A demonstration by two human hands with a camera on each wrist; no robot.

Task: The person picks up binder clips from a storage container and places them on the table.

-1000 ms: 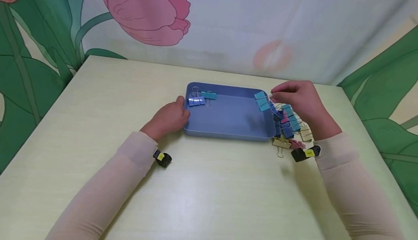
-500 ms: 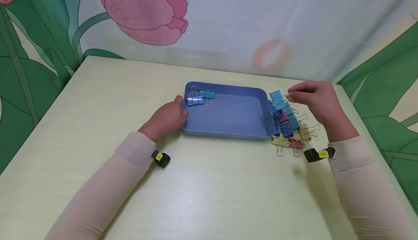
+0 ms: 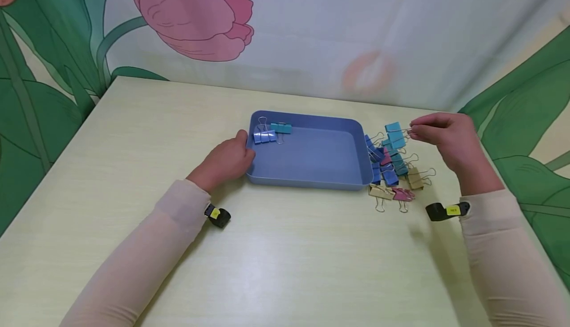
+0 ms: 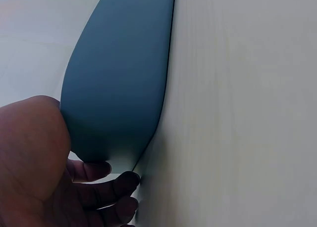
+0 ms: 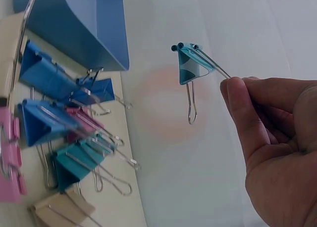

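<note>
By one wire handle, my right hand [image 3: 451, 141] pinches a light-blue binder clip [image 3: 395, 135] between thumb and fingertips. In the right wrist view this clip [image 5: 193, 64] hangs in the air with its other handle pointing down. Below it is a pile of binder clips [image 5: 44, 120] in blue, teal, pink and cream, just right of the blue tray [image 3: 311, 156]. My left hand [image 3: 224, 161] grips the tray's left end, thumb at the rim and fingertips [image 4: 130, 180] against the outer wall. Inside the tray's back left corner lie a shiny blue clip [image 3: 264, 136] and a teal clip [image 3: 281, 128].
The pale wooden table [image 3: 222, 267] ends at a flower-printed curtain [image 3: 303, 35] behind the tray. A cream clip [image 3: 381, 192] and a pink clip [image 3: 403, 195] form the near edge of the pile, by the tray's front right corner.
My right hand has moved right, carrying the light-blue clip from over the tray's right rim to above the pile. The left hand keeps its grip on the tray.
</note>
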